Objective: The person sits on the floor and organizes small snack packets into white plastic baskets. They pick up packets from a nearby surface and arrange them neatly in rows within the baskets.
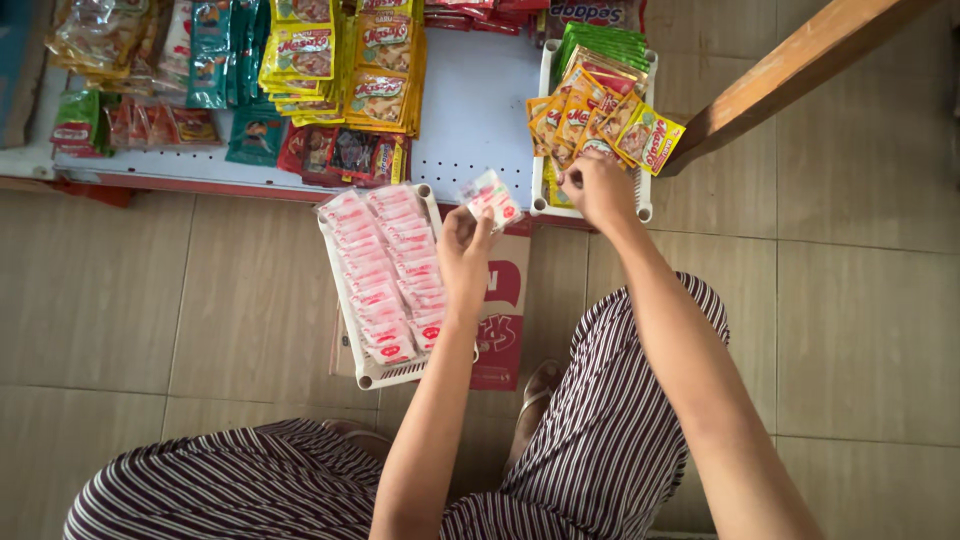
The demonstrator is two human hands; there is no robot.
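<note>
My left hand [463,250] pinches a white-red sachet [490,197] above the white tray [372,375]; my right hand [597,187] clamps orange packets [600,125] just beyond it; best kept squared, edges aligned.

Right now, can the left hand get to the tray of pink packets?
Probably yes. The left hand hangs right beside the white tray of pink packets, nothing between, though it already holds a small packet.
</note>
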